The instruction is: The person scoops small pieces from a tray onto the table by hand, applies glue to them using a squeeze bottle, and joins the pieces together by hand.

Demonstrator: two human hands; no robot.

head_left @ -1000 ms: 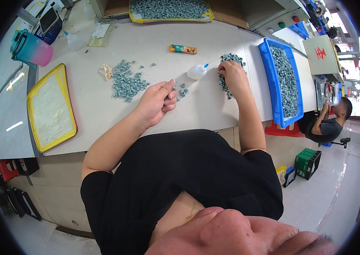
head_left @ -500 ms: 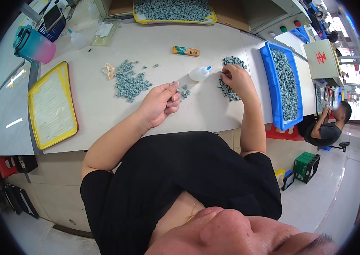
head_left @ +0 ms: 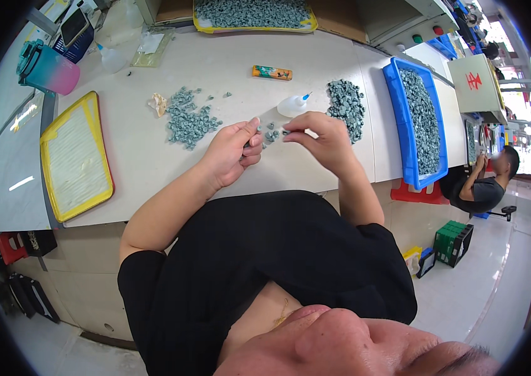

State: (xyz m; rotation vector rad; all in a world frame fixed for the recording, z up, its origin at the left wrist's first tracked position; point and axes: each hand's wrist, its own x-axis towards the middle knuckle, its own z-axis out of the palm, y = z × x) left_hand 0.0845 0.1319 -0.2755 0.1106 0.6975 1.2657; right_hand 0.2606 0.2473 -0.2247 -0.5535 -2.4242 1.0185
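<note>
"Grey-green piece (head_left: pixel 286 132), seen from my remote post: where?"

"Pinched in the right hand (head_left: pixel 325 141), thumb and forefinger nearly closed, just right of the left hand (head_left: pixel 234 151), curled on a second piece (head_left: pixel 259 129). Long axis? I can't tell."

Two large heaps of small grey-green pieces (head_left: pixel 190 120) are lying out loose
Two blue-tipped white squeeze bottles (head_left: pixel 290 107), two yellow-rimmed rectangular trays (head_left: pixel 76 156), one blue rectangular plastic bin (head_left: pixel 401 125), one teal-and-pink bottle (head_left: pixel 51 67) and one orange-and-green cylinder (head_left: pixel 272 73) are showing too
</note>
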